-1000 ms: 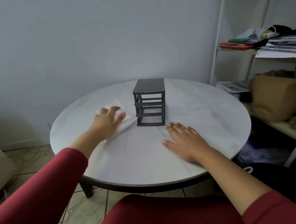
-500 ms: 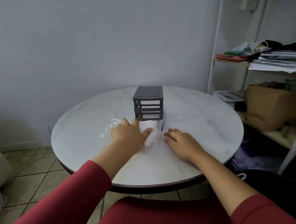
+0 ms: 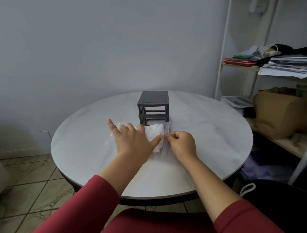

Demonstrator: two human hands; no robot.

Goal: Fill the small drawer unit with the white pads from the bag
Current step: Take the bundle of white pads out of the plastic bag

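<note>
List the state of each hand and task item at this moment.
drawer unit: upright, untouched, no pads visible in it.
bag: lying on the table in front of the drawer unit; sealed or open, cannot tell.
white pads: inside the bag.
left hand: flat, pressing on the bag.
right hand: pinching the bag's edge.

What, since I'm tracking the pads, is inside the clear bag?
White pads show through the clear bag; the left hand on it covers the rest, so their count is unclear.
</note>
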